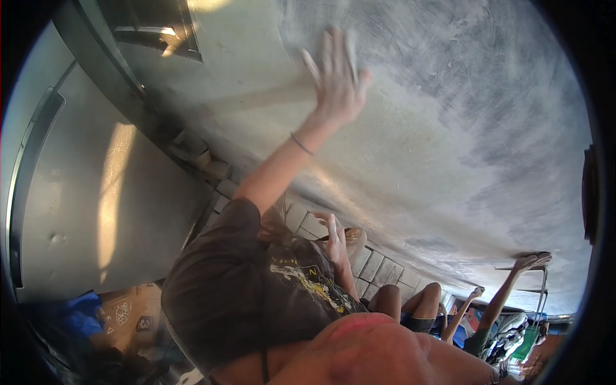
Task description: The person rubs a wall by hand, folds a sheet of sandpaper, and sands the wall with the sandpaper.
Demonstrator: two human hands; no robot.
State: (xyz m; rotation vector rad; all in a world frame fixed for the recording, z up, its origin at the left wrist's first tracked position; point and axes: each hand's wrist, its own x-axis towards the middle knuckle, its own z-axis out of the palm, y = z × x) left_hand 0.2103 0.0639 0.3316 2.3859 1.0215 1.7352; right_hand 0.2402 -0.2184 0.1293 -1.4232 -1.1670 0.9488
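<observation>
My left hand (339, 86) lies against a large, smooth grey-green wall (410, 147). Its fingers are spread, pale with powder and slightly blurred, and nothing shows beneath them. Whitish and dark grey smears cover much of the wall above and right of this hand. A thin dark band (301, 144) circles my left wrist. Lower down, my right hand (335, 240) hangs near my lap, off the wall, with whitened fingers apart and no object visible in it. My dark printed T-shirt (256, 289) fills the lower middle.
Grey blocks (378, 266) line the foot of the wall. At left stands a dented metal panel (70, 192) with a sunlit streak, above a cardboard box (131, 314) and blue plastic (83, 314). Other people's hands touch the wall at lower right: one hand (532, 260), another (476, 293).
</observation>
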